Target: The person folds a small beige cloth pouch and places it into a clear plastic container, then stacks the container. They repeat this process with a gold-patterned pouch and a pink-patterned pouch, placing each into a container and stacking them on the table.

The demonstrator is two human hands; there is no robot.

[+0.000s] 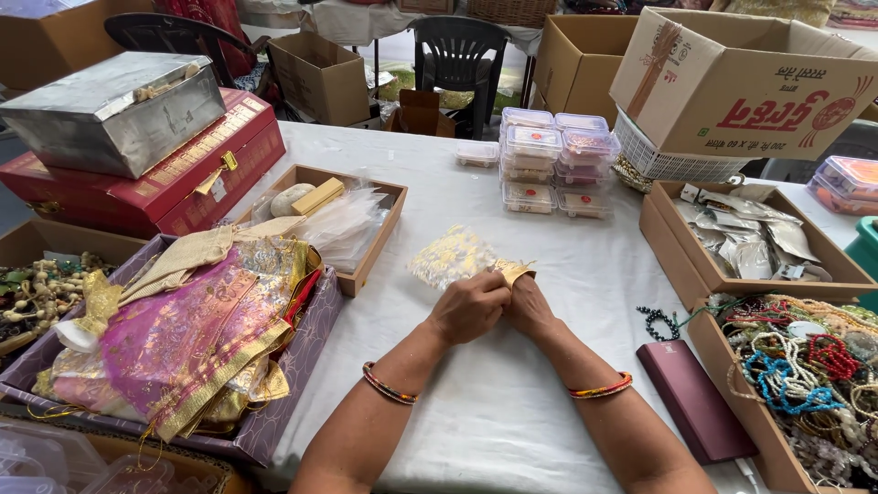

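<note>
Beads [37, 293] in cream and green fill a box at the far left edge, next to a purple tray [302, 343] heaped with pink and gold fabric pouches [192, 334]. Behind these we note a red case [174, 187] with a gold clasp, and a dented metal box [114, 110] sitting on top of it. Just right of the tray, a shallow wooden tray [380, 229] holds clear plastic bags and a pale block.

At centre, on the white tablecloth [494, 412], our left hand [468, 306] and right hand [530, 306] meet, knuckles touching. Both are closed in a narrow pinch on the gold neck of a small sheer pouch [455, 256], cream with a gold pattern. The pouch's body lies on the cloth just beyond the fingers, tilted away to the left. Each wrist wears an orange bangle.

Further back, stacked clear plastic containers [549, 160] stand near the table's far edge. To the right, a white basket [668, 163] sits under a tilted printed cardboard carton [741, 82]. A brown box of silver foil packets [745, 238] lies in front of that. Near our right forearm we note a dark bead bracelet [657, 322], a maroon flat case [695, 398], and a cardboard box of mixed bead strings [805, 375] in red, blue and white.
</note>
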